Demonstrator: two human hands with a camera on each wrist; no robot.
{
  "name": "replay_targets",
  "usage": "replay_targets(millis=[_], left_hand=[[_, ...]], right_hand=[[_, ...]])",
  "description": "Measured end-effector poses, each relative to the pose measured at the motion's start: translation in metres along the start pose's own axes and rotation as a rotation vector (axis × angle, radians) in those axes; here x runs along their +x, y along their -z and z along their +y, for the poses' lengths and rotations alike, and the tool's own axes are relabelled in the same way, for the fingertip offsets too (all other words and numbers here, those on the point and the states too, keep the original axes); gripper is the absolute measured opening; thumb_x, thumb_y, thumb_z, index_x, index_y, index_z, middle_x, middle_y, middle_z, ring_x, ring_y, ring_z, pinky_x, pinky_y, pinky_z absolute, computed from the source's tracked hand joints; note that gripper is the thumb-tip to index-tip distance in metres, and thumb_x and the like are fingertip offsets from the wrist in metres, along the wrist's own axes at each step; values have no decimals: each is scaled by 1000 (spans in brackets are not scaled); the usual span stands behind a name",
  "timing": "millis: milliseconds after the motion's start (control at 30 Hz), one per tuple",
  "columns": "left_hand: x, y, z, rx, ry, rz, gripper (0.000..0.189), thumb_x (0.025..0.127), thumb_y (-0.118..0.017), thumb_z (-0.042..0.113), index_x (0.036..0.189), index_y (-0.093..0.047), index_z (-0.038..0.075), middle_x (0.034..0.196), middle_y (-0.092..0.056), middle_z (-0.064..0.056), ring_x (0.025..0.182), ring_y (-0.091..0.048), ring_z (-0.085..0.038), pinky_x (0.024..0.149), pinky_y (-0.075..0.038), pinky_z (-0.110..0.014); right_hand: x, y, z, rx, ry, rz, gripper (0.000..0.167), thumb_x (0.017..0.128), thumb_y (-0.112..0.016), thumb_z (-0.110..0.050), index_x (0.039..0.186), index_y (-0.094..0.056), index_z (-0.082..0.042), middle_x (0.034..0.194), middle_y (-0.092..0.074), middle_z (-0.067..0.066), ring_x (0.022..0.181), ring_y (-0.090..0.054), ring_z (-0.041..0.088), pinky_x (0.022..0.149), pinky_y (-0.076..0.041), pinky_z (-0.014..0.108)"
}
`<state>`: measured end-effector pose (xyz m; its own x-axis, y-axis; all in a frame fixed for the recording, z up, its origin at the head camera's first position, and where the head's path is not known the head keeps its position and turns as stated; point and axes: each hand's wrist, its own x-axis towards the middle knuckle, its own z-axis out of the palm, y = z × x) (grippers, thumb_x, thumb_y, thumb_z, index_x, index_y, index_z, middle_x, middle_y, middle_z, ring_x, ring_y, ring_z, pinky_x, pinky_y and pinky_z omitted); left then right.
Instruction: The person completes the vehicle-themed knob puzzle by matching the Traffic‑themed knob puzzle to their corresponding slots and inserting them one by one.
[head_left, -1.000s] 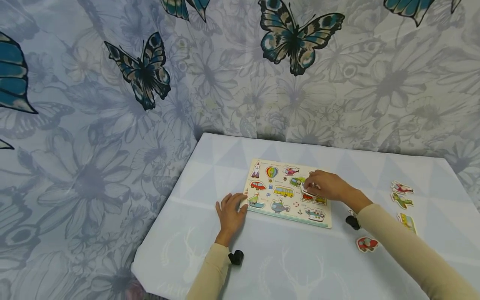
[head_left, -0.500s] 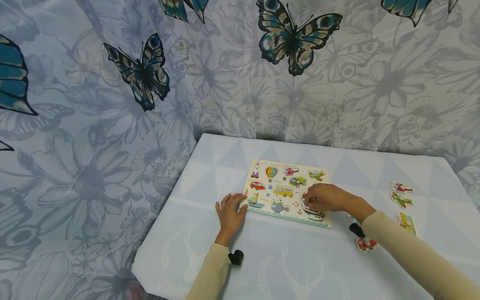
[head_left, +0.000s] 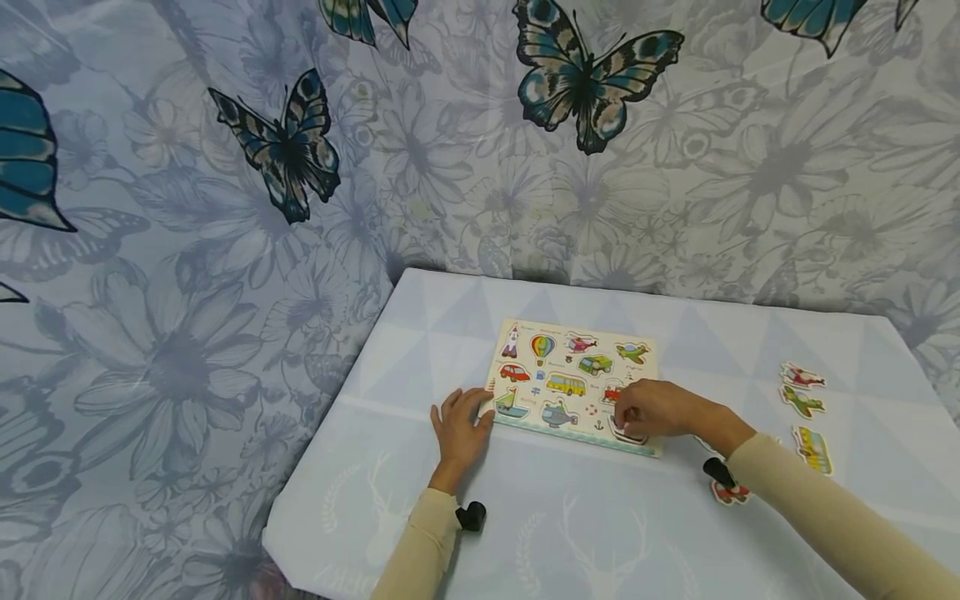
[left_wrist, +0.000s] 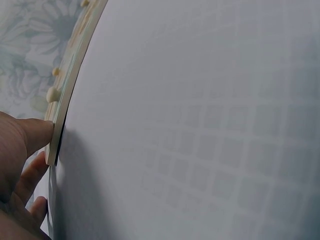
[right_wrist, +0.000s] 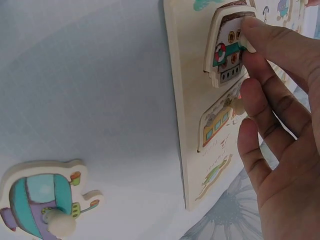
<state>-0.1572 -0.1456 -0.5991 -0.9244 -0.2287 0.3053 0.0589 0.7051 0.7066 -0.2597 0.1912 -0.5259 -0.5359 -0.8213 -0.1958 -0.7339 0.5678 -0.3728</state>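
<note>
In the head view a wooden puzzle board (head_left: 600,337) with vehicle pictures lies on the table. My right hand (head_left: 660,407) is over its lower right part. Up close, thumb and index finger pinch the knob of a ship puzzle piece (right_wrist: 231,50), which sits close over the board, slightly askew to the outline beneath. A train piece (right_wrist: 216,126) with a knob lies on the board beside it, under the other fingers. My left hand (head_left: 459,433) rests at the board's lower left corner, fingers spread, with the thumb (left_wrist: 37,134) touching the board's edge.
Right of the board lie loose pieces: a helicopter (head_left: 802,375), a green plane (head_left: 802,402), a yellow bus (head_left: 813,450) and a red car (head_left: 729,493) partly behind the wrist camera. A submarine piece (right_wrist: 42,197) shows in the right wrist view. A patterned wall backs the table.
My right hand has carried the ship piece from the board's upper right down to its lower right corner, uncovering the plane picture and part of the train. My left hand has stayed put.
</note>
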Motion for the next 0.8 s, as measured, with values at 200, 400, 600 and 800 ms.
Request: replay_targets(millis=[200,400,600,800], left_hand=[[0,0,-1,-8,18,-13,26,89,-71,14,115,-72,15,127,-68,-8,135,-45,-41,110,-7,-77],[1,2,1,-11,27,-8,26,87,-73,11,113,-73,15,124,-69,-7,134,-47,-40,110,-9,-77],[1,2,1,-14,39,-16,25,86,-74,10,111,-74,15,123,-70,-8,134,-47,-40,111,-9,-77],[1,1,0,-25,32,-15,25,86,-75,11,111,-74,14,123,-70,-9,134,-47,-41,111,-8,-76]], right_hand=[[2,-1,-1,11,-19,-27,8,86,-78,-21,86,-74,-28,79,-59,-18,74,-48,0,66,-43,23],[3,-1,-2,28,-59,-43,11,85,-79,-19,85,-73,-28,77,-58,-17,72,-48,0,65,-43,23],[3,-2,-1,27,-50,-43,13,85,-79,-18,85,-72,-30,78,-59,-17,72,-49,0,65,-44,23],[4,-2,0,21,-48,-55,12,86,-78,-18,85,-71,-28,77,-57,-17,72,-49,1,65,-43,23]])
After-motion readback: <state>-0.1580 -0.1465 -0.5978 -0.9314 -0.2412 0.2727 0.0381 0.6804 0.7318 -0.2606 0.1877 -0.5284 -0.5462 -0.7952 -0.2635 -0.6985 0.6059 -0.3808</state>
